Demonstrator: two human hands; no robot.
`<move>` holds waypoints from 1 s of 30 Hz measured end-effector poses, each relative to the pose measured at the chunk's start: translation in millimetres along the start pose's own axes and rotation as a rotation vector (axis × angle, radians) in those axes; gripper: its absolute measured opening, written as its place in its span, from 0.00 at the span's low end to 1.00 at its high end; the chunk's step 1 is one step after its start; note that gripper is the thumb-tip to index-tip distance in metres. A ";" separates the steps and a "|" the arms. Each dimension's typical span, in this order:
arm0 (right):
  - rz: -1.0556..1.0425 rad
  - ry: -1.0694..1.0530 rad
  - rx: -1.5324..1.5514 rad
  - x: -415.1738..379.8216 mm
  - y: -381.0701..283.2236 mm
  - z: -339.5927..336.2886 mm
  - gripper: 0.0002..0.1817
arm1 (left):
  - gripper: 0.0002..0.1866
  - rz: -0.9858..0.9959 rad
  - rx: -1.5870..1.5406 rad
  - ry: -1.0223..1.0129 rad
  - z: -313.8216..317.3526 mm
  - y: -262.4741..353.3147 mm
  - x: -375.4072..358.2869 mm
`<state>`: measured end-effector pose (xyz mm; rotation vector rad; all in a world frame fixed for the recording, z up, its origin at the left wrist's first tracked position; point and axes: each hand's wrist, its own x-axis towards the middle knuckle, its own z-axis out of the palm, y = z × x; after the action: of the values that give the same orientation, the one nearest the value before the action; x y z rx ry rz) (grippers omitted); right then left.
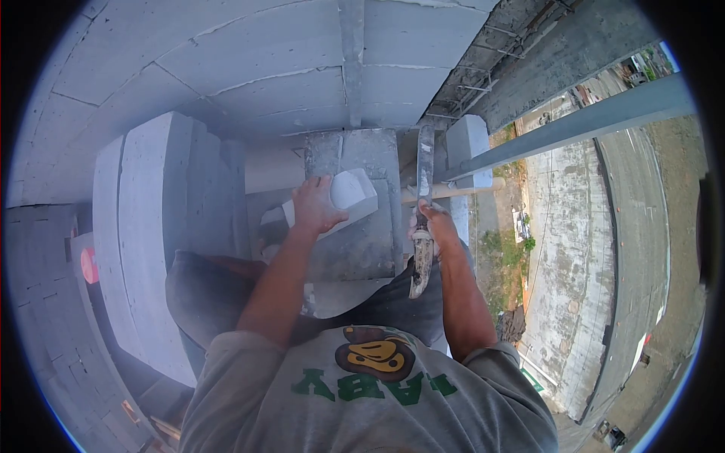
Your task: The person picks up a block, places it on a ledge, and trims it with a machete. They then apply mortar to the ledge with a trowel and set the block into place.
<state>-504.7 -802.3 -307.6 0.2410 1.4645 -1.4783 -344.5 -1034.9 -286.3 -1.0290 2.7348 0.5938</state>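
My left hand (312, 204) is closed over a pale, light-grey block piece (355, 193), with its fingers across the top and the thumb along the near side. The block lies tilted on a dusty grey slab (366, 249) in front of my knees. To its right, my right hand (436, 220) is wrapped around a machete (425, 162) where blade meets handle. Its long, dust-coated blade points away from me, while the worn, curved handle hangs back towards my body. The blade is apart from the block.
Large pale blocks (143, 226) stand stacked on my left. A block wall (264, 57) rises ahead. On the right, a grey metal beam (574, 124) slants past an open edge, with the ground (566, 264) far below. A wooden pole (483, 186) crosses behind the machete.
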 end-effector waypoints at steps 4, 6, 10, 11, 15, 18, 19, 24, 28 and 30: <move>0.116 -0.348 -0.320 -32.8 -5.9 35.0 0.14 | 0.45 0.005 -0.013 0.005 1.7 1.0 -0.7; 0.066 -0.252 -0.298 -28.5 -3.8 35.0 0.13 | 0.45 0.003 -0.002 0.021 0.6 -0.2 -1.7; 0.020 -0.061 0.014 -13.2 -0.5 13.7 0.14 | 0.46 -0.007 0.001 -0.005 1.6 -0.8 -0.6; -0.034 -0.055 -0.035 -10.0 3.6 12.5 0.14 | 0.46 0.003 0.004 0.025 3.7 -1.7 -0.9; 0.107 -0.317 -0.302 -26.0 6.3 29.8 0.14 | 0.47 -0.023 -0.008 -0.027 -1.8 1.3 -0.5; 0.067 -0.234 -0.203 -25.5 -0.1 16.7 0.15 | 0.47 -0.001 0.016 -0.014 -0.1 -1.4 2.0; 0.071 -0.235 -0.201 -22.5 -0.5 9.6 0.15 | 0.47 0.008 0.008 -0.007 1.3 -1.1 -0.7; 0.006 0.000 -0.028 -14.1 8.0 16.5 0.15 | 0.46 0.020 -0.002 0.010 1.5 0.3 -2.9; 0.108 -0.273 -0.259 -30.5 3.2 28.8 0.15 | 0.46 -0.004 0.008 -0.045 -0.3 2.5 -10.1; 0.079 -0.262 -0.238 -22.8 -2.2 12.1 0.15 | 0.46 0.005 0.029 -0.012 -0.6 2.9 -6.0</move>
<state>-489.5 -801.8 -286.6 -0.0391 1.3846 -1.2092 -341.9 -1029.6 -283.3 -1.0097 2.7280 0.5579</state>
